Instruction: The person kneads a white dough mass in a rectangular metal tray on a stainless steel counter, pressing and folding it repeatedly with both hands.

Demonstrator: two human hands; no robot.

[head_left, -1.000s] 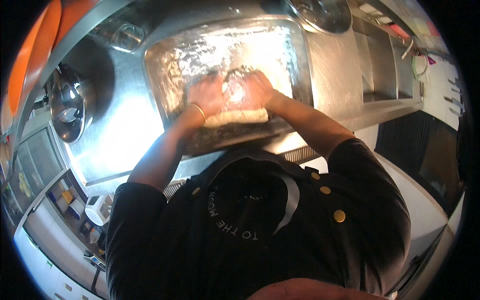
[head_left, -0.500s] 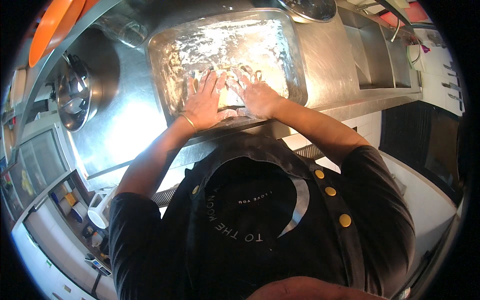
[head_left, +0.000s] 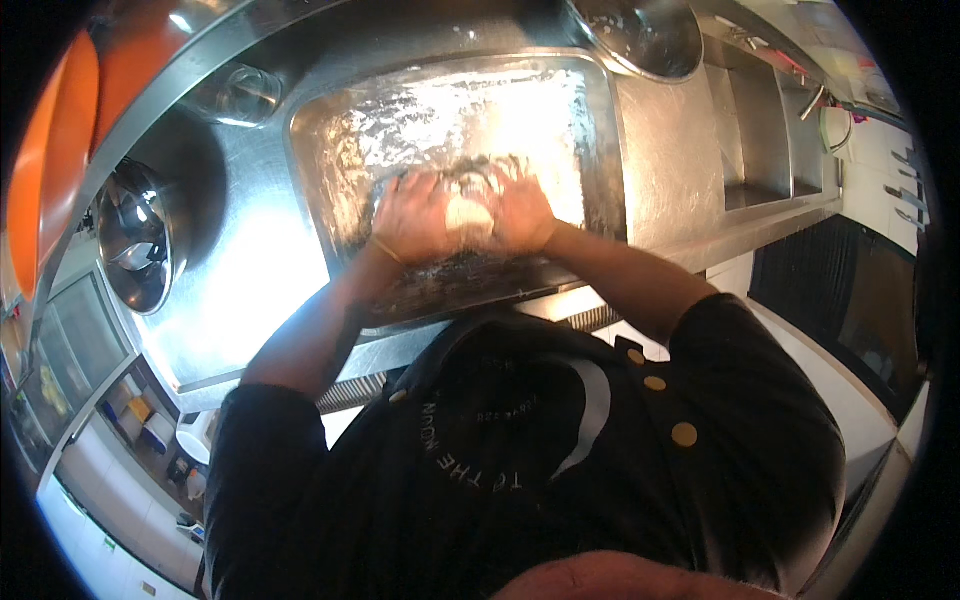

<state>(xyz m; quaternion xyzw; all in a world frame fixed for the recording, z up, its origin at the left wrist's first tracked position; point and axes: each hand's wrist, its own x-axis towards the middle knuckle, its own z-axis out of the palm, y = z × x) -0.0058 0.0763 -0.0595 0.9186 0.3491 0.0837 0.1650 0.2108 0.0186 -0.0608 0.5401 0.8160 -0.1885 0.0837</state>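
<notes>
A large rectangular metal tray [head_left: 607, 150] lies on the counter, its bottom streaked with white flour-like powder. In its near half is a pale lump of dough [head_left: 469, 220], mostly covered by my hands. My left hand [head_left: 412, 222] grips the dough's left side, a thin band round its wrist. Opposite it, my right hand [head_left: 522, 214] holds the right side. The fingers of both hands curl over the far edge of the lump and are smeared by motion.
Left of the tray are a metal bowl with utensils [head_left: 137, 250] and a clear glass container [head_left: 245, 95]. Another round metal bowl [head_left: 640, 35] stands at the far right corner. Farther right is a metal sink [head_left: 750, 140]. An orange bowl [head_left: 60, 150] sits at upper left.
My hands, flat with spread fingers before, now curl round the dough, and a pale bulge of it shows between them. The whole view has shifted slightly, with the tray lower in it.
</notes>
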